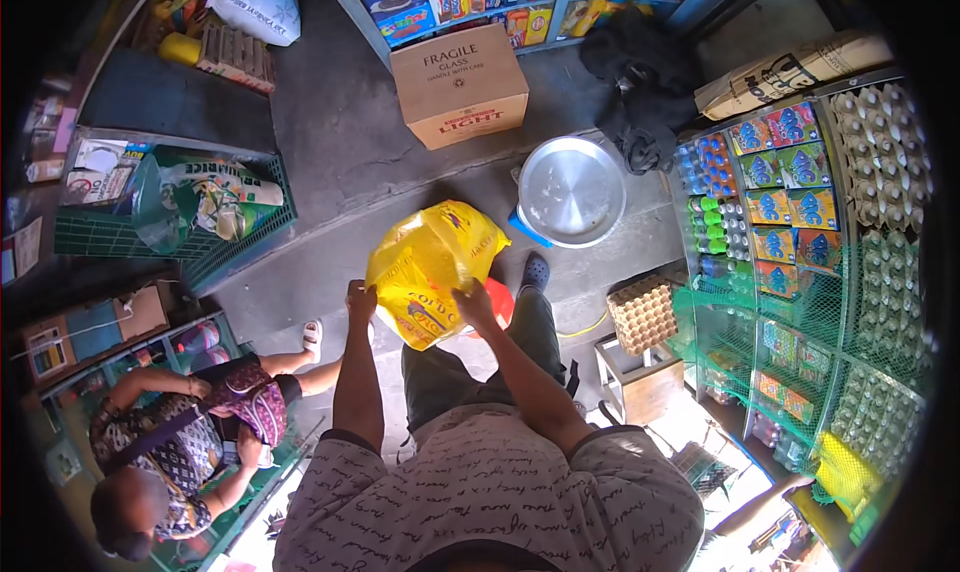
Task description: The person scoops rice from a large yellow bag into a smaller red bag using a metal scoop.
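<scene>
Both of my hands hold a large yellow plastic bag [431, 260] out in front of me, over the floor. My left hand [362, 299] grips its left edge. The near right edge of the bag is pinched in my right hand [474, 302]. The bag bears printed writing; what it contains, if anything, cannot be told. A red item [498, 305] shows partly behind my right hand, below the bag. To the right of the bag, a round metal basin [572, 191] rests on something blue, mostly hidden.
Ahead stands a cardboard box [459, 84] before snack shelves. Egg trays [642, 314] sit by a wooden stool [645, 380] at right, near netted shelves [795, 309]. A green crate [240, 245] lies left. A seated person [180, 437] is at lower left; another person's arm [765, 504] reaches in lower right.
</scene>
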Demonstrator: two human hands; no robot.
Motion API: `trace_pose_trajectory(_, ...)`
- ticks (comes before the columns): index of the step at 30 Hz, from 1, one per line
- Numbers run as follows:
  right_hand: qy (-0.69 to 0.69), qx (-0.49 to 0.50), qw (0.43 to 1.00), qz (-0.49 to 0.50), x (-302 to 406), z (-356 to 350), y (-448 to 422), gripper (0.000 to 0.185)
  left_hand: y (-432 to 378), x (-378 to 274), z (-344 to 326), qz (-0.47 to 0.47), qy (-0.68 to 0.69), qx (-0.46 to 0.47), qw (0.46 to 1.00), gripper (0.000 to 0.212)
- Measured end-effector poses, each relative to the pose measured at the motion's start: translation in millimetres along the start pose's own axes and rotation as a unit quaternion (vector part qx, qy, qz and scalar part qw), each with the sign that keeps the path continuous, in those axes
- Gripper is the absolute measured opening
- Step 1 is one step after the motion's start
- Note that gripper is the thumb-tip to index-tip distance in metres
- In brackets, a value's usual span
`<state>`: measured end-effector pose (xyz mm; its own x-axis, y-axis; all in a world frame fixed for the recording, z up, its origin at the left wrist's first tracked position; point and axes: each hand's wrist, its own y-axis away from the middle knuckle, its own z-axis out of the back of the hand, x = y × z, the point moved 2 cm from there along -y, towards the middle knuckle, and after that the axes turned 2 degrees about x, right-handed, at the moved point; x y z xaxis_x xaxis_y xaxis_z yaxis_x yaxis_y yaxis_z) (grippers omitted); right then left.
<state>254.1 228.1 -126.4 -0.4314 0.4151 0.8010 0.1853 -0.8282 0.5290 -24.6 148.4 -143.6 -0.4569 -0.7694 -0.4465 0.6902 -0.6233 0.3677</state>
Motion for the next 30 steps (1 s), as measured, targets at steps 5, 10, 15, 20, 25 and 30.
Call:
trace_pose_trajectory(5,0.113,-0.107,0.987,-0.028,3,59,1,0.036,-2,-29,-10,-0.032,0.048,0.018,0.998,0.033)
trace_pose_trajectory(10,0.092,-0.147,0.984,-0.032,-3,44,15,0.039,8,-36,-18,-0.018,0.043,0.146,0.988,0.044)
trace_pose_trajectory(15,0.138,-0.042,0.988,-0.048,-36,42,-2,0.046,20,-34,-24,0.076,0.014,0.154,0.985,0.061)
trace_pose_trajectory(20,0.15,-0.001,0.989,-0.008,-10,48,-64,0.025,-29,-24,-29,0.062,0.149,0.114,0.98,0.037)
trace_pose_trajectory(25,-0.074,0.011,0.995,-0.06,95,68,-17,0.015,-11,-77,67,-0.015,0.274,0.111,0.955,0.028)
trace_pose_trajectory(30,-0.412,-0.062,0.908,0.038,231,177,79,0.023,68,-261,232,-0.079,0.39,0.223,0.89,0.024)
